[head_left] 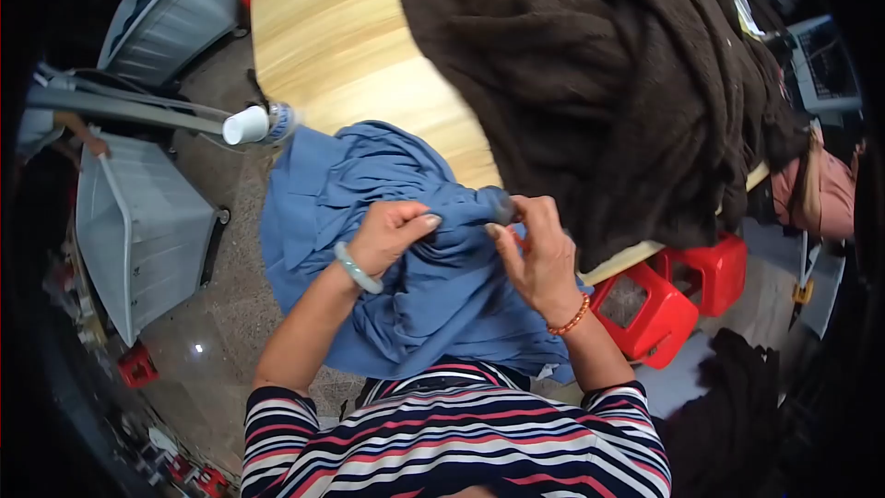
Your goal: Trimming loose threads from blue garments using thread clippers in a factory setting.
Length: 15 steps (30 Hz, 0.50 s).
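Observation:
A large blue cloth (369, 166) lies bunched over the near edge of the table and hangs down before my body. My left hand (392, 232) is closed on a gathered fold of it, thumb against the fingers, with a pale green bangle at the wrist. To its right, my right hand (542, 254) pinches at the bunched end of the same fold, where a small dark grey-blue patch shows, blurred. What exactly lies under the right fingertips is partly hidden. A heap of dark brown fleecy fabric (590, 83) spreads over the table's right side, beyond my right hand.
The pale wooden table (341, 37) carries a white paper cup (246, 126) and a clear bottle (281, 120) by its left edge. Grey wheeled bins (152, 231) stand left, a person's hand (96, 145) on one. Red stools (650, 314) are at right, near a pinkish bundle (820, 189).

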Each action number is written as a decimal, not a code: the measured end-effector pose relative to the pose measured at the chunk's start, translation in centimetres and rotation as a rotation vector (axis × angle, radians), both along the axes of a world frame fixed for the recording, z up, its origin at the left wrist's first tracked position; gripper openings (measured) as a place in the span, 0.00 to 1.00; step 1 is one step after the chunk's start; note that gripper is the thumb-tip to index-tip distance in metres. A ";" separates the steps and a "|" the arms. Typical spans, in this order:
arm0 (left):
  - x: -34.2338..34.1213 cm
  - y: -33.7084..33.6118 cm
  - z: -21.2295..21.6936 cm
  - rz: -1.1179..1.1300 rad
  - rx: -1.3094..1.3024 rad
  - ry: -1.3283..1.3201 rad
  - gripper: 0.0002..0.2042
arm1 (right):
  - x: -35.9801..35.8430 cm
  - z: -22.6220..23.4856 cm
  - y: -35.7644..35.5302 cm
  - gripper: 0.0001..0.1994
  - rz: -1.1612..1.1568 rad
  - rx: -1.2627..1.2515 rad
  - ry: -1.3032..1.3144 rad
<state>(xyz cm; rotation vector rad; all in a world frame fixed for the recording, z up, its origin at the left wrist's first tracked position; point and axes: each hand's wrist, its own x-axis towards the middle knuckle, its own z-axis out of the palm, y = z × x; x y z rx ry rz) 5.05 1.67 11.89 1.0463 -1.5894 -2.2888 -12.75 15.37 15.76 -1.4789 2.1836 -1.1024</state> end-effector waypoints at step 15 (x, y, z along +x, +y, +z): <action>0.4 -0.2 -0.4 0.028 0.209 0.081 0.12 | 2.6 -2.5 -0.5 0.11 0.222 0.215 -0.165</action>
